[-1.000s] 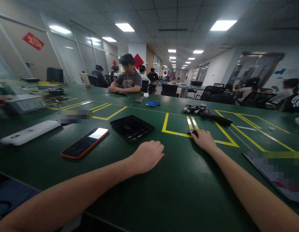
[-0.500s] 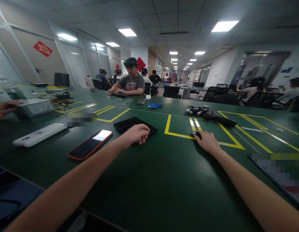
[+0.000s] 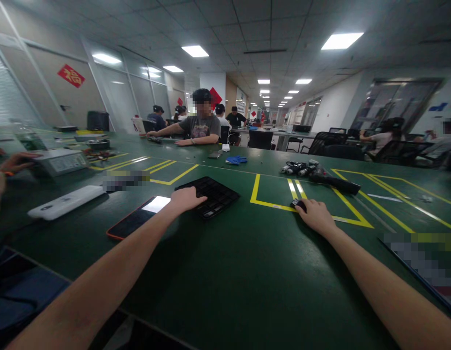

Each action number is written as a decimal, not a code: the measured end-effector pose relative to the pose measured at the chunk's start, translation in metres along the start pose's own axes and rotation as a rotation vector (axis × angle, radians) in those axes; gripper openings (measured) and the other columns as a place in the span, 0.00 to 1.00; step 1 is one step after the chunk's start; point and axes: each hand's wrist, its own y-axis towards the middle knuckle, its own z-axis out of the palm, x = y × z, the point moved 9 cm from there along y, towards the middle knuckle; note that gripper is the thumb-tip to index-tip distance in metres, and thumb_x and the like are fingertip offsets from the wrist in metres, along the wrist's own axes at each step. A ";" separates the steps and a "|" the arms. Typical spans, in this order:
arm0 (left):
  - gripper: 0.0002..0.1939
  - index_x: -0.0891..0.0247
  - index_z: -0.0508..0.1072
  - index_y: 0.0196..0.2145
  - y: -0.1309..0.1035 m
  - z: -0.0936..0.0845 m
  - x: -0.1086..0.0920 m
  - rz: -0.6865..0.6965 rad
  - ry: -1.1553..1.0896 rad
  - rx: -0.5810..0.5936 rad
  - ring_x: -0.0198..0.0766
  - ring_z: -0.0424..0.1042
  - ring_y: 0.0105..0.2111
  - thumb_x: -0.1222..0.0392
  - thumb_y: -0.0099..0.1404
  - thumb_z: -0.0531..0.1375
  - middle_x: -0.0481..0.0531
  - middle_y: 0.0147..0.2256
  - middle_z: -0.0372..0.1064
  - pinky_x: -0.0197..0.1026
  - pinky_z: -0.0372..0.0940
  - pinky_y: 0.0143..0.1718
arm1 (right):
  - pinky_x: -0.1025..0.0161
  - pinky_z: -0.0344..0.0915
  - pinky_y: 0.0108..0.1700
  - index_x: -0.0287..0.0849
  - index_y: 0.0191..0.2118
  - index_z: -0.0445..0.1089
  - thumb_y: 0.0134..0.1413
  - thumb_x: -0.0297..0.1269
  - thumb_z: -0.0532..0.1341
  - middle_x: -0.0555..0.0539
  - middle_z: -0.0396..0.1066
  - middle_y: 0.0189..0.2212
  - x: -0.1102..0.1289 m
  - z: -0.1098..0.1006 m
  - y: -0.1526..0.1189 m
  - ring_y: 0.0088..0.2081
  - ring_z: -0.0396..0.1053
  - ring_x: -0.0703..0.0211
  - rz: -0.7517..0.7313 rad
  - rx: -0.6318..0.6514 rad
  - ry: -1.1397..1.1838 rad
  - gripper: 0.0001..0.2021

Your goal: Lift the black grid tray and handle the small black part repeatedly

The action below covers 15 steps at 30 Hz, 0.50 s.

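My left hand (image 3: 188, 198) is at the left corner of a black compartmented tray (image 3: 220, 197), its thumb reaching over the tray; the other fingertips are hidden. A phone with an orange edge (image 3: 132, 219) and a lit white patch lies to the left, partly behind my left wrist. My right hand (image 3: 315, 214) rests on the green table (image 3: 254, 272), fingers closed on a small black object (image 3: 297, 204) at the yellow tape line.
A white device (image 3: 67, 201) and a grey box (image 3: 60, 163), touched by another person's hand, stand left. Black cables (image 3: 302, 168) and a blue glove (image 3: 236, 159) lie farther back. A person (image 3: 201, 124) sits across. A dark-edged panel (image 3: 422, 267) lies right.
My left hand has moved left across the tray, uncovering more compartments. My right hand stays with the black object. The person across has stretched an arm leftward.
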 end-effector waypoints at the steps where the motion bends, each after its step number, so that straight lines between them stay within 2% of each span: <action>1: 0.30 0.66 0.71 0.37 0.001 0.002 -0.002 0.014 0.030 0.019 0.54 0.69 0.42 0.36 0.54 0.49 0.64 0.41 0.71 0.45 0.63 0.35 | 0.53 0.59 0.45 0.35 0.50 0.63 0.56 0.46 0.47 0.35 0.67 0.45 0.000 0.000 0.000 0.45 0.63 0.43 -0.006 -0.002 -0.004 0.23; 5: 0.26 0.66 0.72 0.37 -0.002 0.001 -0.008 0.014 0.058 0.021 0.53 0.69 0.42 0.40 0.54 0.51 0.62 0.43 0.70 0.45 0.62 0.36 | 0.52 0.58 0.46 0.34 0.50 0.63 0.54 0.45 0.51 0.34 0.67 0.45 0.001 -0.001 0.000 0.45 0.63 0.43 -0.004 -0.006 0.041 0.23; 7: 0.24 0.66 0.71 0.37 -0.008 0.001 -0.017 0.020 0.002 0.003 0.51 0.69 0.41 0.42 0.54 0.53 0.61 0.42 0.70 0.43 0.62 0.34 | 0.52 0.58 0.48 0.33 0.49 0.64 0.54 0.43 0.53 0.35 0.68 0.45 0.010 -0.004 -0.001 0.46 0.63 0.44 -0.006 -0.003 0.117 0.22; 9: 0.23 0.65 0.70 0.38 -0.017 0.004 -0.033 0.060 -0.115 -0.017 0.49 0.69 0.40 0.43 0.55 0.54 0.60 0.41 0.70 0.41 0.60 0.32 | 0.52 0.57 0.49 0.34 0.48 0.66 0.52 0.42 0.55 0.37 0.68 0.45 0.029 -0.005 -0.005 0.46 0.63 0.45 -0.035 0.016 0.238 0.20; 12: 0.22 0.65 0.67 0.40 -0.032 0.012 -0.067 0.170 -0.359 -0.015 0.43 0.68 0.35 0.45 0.56 0.55 0.55 0.35 0.69 0.38 0.58 0.29 | 0.51 0.59 0.49 0.39 0.46 0.67 0.49 0.39 0.58 0.41 0.69 0.43 0.069 -0.010 -0.017 0.47 0.63 0.47 -0.109 0.035 0.510 0.17; 15: 0.20 0.66 0.65 0.39 -0.049 0.017 -0.099 0.299 -0.605 -0.003 0.36 0.64 0.27 0.47 0.56 0.55 0.48 0.27 0.63 0.37 0.55 0.25 | 0.51 0.61 0.49 0.41 0.43 0.68 0.49 0.37 0.56 0.43 0.70 0.42 0.112 -0.023 -0.033 0.46 0.65 0.51 -0.284 -0.008 0.886 0.14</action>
